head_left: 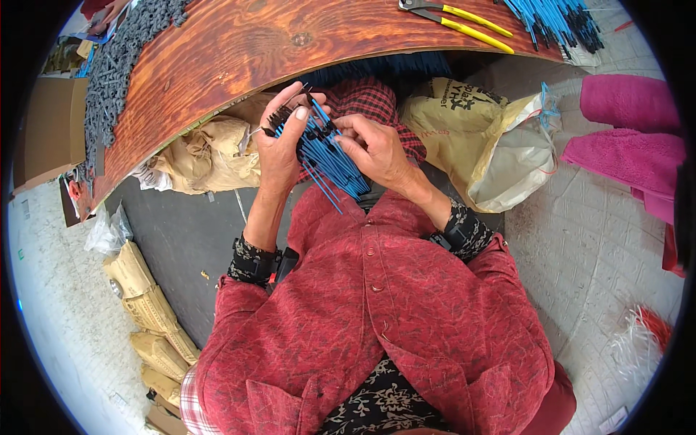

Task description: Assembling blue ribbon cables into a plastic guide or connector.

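Observation:
Thin blue sticks with black ends lie in a bundle over my lap, below the table's edge. My left hand is closed around part of the bundle, thumb pressed on it and fingers raised behind. Several black ends fan out between that thumb and the fingers. From the right, my right hand meets the bundle, thumb and forefinger pinched together at the sticks' black parts. What exactly sits between those fingertips is too small to make out.
A wooden table curves across in front, bearing yellow-handled pincers, a heap of dark grey parts and more blue sticks. An opened paper sack stands to the right, near pink towels. Brown packages lie at the left.

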Demonstrator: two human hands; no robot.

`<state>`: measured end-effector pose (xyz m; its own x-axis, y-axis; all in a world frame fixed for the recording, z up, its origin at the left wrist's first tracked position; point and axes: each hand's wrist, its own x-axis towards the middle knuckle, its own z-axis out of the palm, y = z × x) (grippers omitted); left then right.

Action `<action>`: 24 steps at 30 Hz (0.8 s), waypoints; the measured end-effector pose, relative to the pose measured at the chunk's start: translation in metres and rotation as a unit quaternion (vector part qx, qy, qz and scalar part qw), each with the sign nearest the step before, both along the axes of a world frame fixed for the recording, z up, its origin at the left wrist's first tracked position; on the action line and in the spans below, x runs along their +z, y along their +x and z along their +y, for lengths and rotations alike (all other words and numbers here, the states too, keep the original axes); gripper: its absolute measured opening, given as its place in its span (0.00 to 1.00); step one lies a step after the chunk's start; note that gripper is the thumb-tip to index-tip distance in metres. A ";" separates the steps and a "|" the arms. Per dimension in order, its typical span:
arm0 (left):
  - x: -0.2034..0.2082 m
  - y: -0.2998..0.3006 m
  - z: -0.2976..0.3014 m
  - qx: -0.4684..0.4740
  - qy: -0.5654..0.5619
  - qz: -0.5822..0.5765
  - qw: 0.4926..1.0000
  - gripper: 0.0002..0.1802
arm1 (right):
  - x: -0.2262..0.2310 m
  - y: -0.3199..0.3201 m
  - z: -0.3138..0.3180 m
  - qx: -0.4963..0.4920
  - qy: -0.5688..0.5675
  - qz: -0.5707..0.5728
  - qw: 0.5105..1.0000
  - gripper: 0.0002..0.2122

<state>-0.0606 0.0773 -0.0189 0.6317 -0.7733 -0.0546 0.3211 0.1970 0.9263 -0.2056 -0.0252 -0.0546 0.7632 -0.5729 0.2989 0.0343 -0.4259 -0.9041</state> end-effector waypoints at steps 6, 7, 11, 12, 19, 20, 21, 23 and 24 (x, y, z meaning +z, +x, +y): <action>0.002 -0.001 0.000 0.000 0.004 -0.007 1.000 0.28 | 0.001 0.000 0.001 -0.008 -0.026 -0.004 1.000 0.10; 0.002 -0.001 0.000 0.000 0.003 -0.007 1.000 0.28 | 0.002 0.000 0.001 -0.008 -0.020 -0.002 1.000 0.10; 0.002 -0.001 -0.001 -0.002 0.004 -0.009 1.000 0.28 | 0.003 -0.001 0.001 -0.008 -0.007 0.004 1.000 0.10; 0.001 -0.001 -0.001 -0.002 0.003 -0.010 1.000 0.27 | 0.002 -0.001 0.001 -0.008 -0.007 0.004 1.000 0.10; 0.001 0.000 0.000 0.000 0.010 -0.014 1.000 0.27 | 0.000 0.000 0.002 -0.016 0.001 -0.005 1.000 0.10; 0.002 -0.001 -0.001 0.000 0.009 -0.010 1.000 0.27 | 0.000 0.000 0.002 -0.018 0.005 -0.009 1.000 0.11; 0.002 -0.001 -0.001 0.000 0.009 -0.006 1.000 0.27 | 0.000 0.000 0.002 -0.018 0.004 -0.009 1.000 0.11; 0.002 -0.001 -0.001 -0.001 0.006 -0.004 1.000 0.27 | 0.000 0.000 0.002 -0.023 -0.007 -0.011 1.000 0.11; 0.002 -0.001 -0.001 -0.002 0.004 -0.003 1.000 0.27 | 0.000 0.000 0.002 -0.023 -0.007 -0.011 1.000 0.11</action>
<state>-0.0617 0.0766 -0.0172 0.6281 -0.7760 -0.0568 0.3170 0.1886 0.9295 -0.2059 -0.0232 -0.0550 0.7301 -0.6025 0.3224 0.0339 -0.4393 -0.8977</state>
